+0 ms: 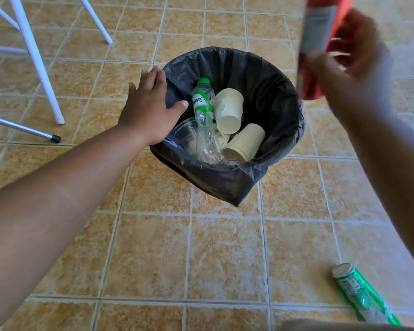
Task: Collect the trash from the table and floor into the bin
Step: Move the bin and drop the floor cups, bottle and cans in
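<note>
Red can [320, 44] is gripped by right hand [354, 75] over bin [261, 91]; left hand [148, 111] is spread flat on rim.

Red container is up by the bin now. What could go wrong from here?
1. The right hand holds the red container above the bin's right rim, not its middle. Dropped there, it may hit the rim and fall outside.
2. The left hand rests on the liner's edge; pressing could tip the bin.
3. The green can on the floor could be stepped on or missed.
</note>
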